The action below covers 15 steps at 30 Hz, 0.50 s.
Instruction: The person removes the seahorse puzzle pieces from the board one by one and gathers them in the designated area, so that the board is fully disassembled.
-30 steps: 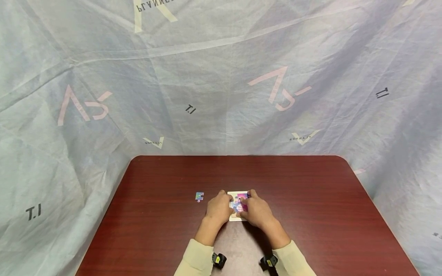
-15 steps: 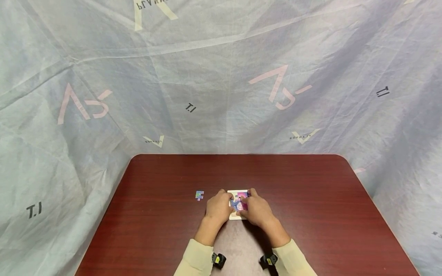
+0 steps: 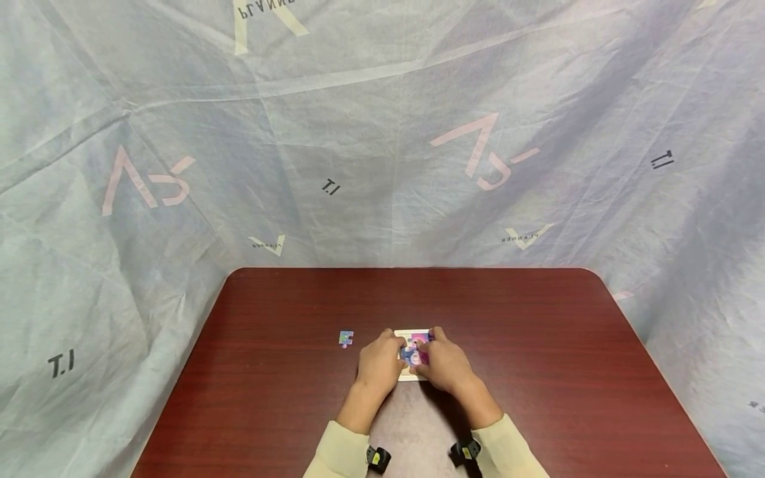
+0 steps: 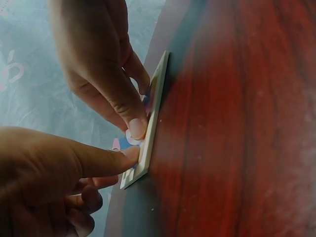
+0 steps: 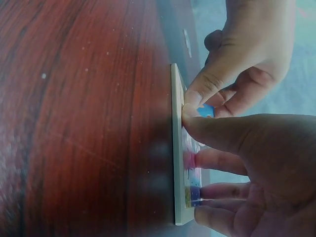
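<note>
On the table lies a small jigsaw puzzle board [image 3: 411, 378] with a pale rim and pink, purple and blue pieces in it. My left hand [image 3: 379, 362] is at its left side, pinching a blue puzzle piece [image 5: 206, 110] that stands tilted above the board. My right hand [image 3: 447, 364] rests on the right part, its fairly straight fingers [image 5: 222, 161] pressing the pink and purple pieces. Its thumb touches the board near the left thumb [image 4: 106, 160]. A loose blue-green puzzle piece [image 3: 346, 338] lies apart to the left. Both hands partly cover the puzzle.
The dark red wooden table [image 3: 538, 345] has rounded far corners. Grey printed cloth [image 3: 370, 146] hangs behind it and at both sides. A black wrist camera [image 3: 379, 458] sits by the left sleeve, and another camera [image 3: 465, 453] by the right.
Both hands stay on the puzzle board with only slight finger movement. The blue piece under the left hand shifts its tilt a little. The loose piece has not moved.
</note>
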Available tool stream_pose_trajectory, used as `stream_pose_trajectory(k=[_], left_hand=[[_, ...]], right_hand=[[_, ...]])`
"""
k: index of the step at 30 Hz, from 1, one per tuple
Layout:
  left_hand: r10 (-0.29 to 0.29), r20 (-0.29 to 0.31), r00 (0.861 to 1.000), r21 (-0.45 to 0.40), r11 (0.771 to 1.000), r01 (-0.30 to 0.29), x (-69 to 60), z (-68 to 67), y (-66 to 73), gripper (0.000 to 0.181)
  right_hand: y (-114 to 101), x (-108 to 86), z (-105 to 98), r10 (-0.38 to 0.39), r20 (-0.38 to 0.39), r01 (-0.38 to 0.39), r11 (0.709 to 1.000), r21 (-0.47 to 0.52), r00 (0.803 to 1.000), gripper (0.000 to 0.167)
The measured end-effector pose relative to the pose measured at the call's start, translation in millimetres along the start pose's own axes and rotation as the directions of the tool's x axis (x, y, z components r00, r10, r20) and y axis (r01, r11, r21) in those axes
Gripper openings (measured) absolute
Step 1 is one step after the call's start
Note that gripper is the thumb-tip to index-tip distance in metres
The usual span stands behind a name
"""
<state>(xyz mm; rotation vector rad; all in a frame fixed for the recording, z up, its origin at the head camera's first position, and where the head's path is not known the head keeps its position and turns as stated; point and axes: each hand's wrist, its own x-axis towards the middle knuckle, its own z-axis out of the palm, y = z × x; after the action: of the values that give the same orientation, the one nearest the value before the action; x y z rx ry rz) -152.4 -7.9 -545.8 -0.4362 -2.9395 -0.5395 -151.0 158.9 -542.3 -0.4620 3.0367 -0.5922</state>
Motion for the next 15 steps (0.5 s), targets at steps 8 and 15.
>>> stream_pose_trajectory(k=[8,15], left_hand=[[0.067,-0.055,0.996,0.012,0.998,-0.067,-3.6,-1.2,1.9,0.021],[0.052,-0.072,0.996,0.008,0.999,-0.052,-2.0,-1.1,0.7,0.017]], right_hand=[[0.3,0.2,0.1,0.001,-0.003,-0.001,1.0,0.01,1.0,0.034],[0.6,-0.7,0.2,0.003,-0.006,-0.003,1.0,0.026,1.0,0.033]])
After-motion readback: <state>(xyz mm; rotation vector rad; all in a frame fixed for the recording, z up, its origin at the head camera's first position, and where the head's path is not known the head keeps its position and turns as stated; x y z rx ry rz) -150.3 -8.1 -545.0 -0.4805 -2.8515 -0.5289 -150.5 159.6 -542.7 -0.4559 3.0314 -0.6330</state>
